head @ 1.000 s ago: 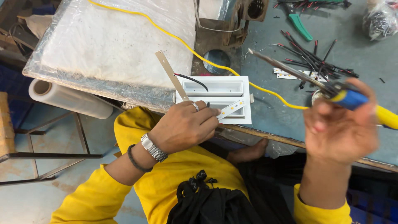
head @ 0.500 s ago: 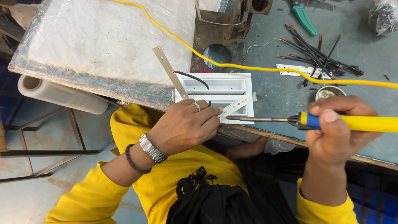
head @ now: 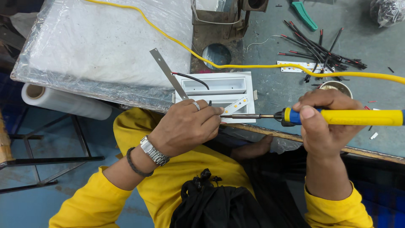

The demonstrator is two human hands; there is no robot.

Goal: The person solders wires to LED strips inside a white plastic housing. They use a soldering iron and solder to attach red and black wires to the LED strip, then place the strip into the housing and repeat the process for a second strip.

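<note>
Seen from above, at a grey-blue worktop (head: pixel 287 90), scuffed and dusty. Far left: a roll of clear film (head: pixel 63 101) on a cardboard core, lying below a crinkled plastic-wrapped white panel (head: pixel 101 46). Leaning against the panel's near edge, a thin flat metal strip (head: pixel 168 72), tilted. Just right of it, a white rectangular plastic housing (head: pixel 217 88) with two long troughs, a black wire (head: pixel 192 77) curling into the far one.

Left hand (head: pixel 185 126), ringed, with a metal wristwatch (head: pixel 154 151) and a dark band on the wrist, resting palm down at the housing's near edge, fingers curled and pinched together; fingertips (head: pixel 217 111) touching the near end of a narrow white LED strip (head: pixel 235 105) lying slantwise in the near trough. Whether pinched or merely pressed down, unclear.

Soldering iron (head: pixel 329 117), yellow handle with blue collar, held level, its slim metal tip pointing left and ending just beside the left fingertips and the strip's near end. Right hand (head: pixel 325 122) wrapped firmly round the handle, thumb on top near the collar, wrist bent up from a yellow sleeve. Yellow cable (head: pixel 236 66) snaking across the worktop. Far right: a loose heap of black and red wire offcuts (head: pixel 316 46) and a small round tin (head: pixel 335 86) just beyond the right hand.
</note>
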